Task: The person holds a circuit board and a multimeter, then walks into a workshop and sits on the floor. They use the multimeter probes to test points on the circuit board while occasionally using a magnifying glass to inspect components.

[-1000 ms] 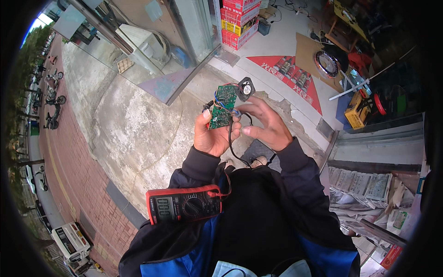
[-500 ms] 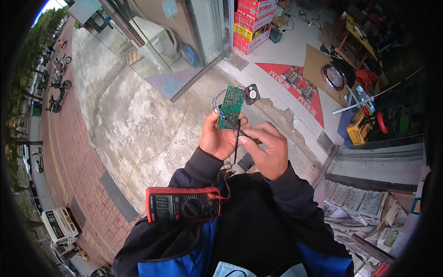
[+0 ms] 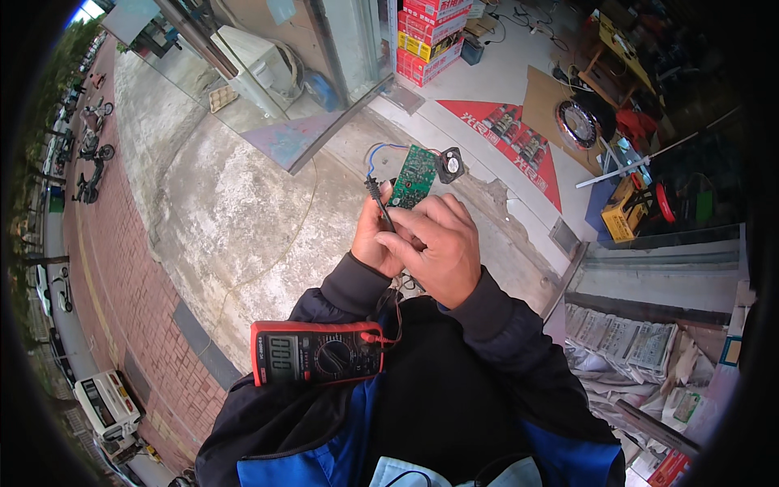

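Note:
My left hand grips the lower edge of a green circuit board, held upright in front of me. A small black fan hangs at the board's right and a blue wire loops off its left. My right hand overlaps the left one and pinches a black test probe whose tip points up beside the board. A red multimeter with a dial and a display lies on my left thigh, its leads running up toward my hands.
Concrete pavement and a brick walkway lie below. A glass shopfront, red stacked boxes, a red triangular sign, a yellow machine and folded newspapers surround me. Parked scooters stand far left.
My right hand has slid leftward over my left hand, and the black probe now points up at the board's left side. The board stays raised in my left hand.

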Demonstrator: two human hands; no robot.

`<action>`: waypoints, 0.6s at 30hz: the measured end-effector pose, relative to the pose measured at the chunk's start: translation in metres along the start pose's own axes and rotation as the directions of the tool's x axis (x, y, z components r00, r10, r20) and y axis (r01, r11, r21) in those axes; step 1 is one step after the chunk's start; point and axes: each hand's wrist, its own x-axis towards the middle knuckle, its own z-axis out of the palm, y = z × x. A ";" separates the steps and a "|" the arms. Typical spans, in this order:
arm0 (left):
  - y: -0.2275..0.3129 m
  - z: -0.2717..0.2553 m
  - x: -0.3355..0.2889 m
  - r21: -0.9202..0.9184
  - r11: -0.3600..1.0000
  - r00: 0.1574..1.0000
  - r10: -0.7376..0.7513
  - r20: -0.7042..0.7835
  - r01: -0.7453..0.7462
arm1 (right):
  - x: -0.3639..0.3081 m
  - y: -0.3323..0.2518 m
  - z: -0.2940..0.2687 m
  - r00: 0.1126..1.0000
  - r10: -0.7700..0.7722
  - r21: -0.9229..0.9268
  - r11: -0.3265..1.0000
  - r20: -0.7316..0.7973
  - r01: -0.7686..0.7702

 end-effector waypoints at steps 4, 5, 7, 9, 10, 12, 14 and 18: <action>0.000 0.001 -0.001 0.107 0.994 0.982 0.047 -0.183 -0.027 | -0.006 0.006 -0.011 0.995 0.075 0.148 0.987 -0.064 -0.065; 0.005 0.000 0.000 0.057 0.997 0.999 -0.044 0.032 0.042 | -0.008 0.009 -0.017 0.981 0.189 0.213 0.961 -0.052 -0.174; 0.007 -0.003 0.000 -0.023 0.993 0.985 -0.108 0.138 0.112 | -0.006 0.021 -0.028 0.961 0.231 0.139 0.967 -0.150 -0.211; 0.008 -0.005 -0.002 -0.074 0.983 0.971 -0.153 0.186 0.169 | -0.003 0.032 -0.034 0.945 0.264 0.123 0.962 -0.191 -0.244; 0.007 -0.006 -0.003 -0.092 0.977 0.965 -0.174 0.198 0.195 | -0.002 0.037 -0.035 0.943 0.279 0.145 0.956 -0.182 -0.255; 0.006 -0.006 -0.004 -0.124 0.960 0.949 -0.218 0.226 0.250 | -0.001 0.040 -0.033 0.934 0.329 0.232 0.928 -0.141 -0.292; 0.005 -0.004 -0.006 -0.138 0.956 0.952 -0.230 0.200 0.260 | -0.002 0.039 -0.028 0.920 0.384 0.357 0.872 -0.074 -0.335; 0.003 -0.003 -0.007 -0.155 0.947 0.951 -0.253 0.179 0.281 | -0.003 0.035 -0.019 0.911 0.413 0.494 0.796 -0.022 -0.349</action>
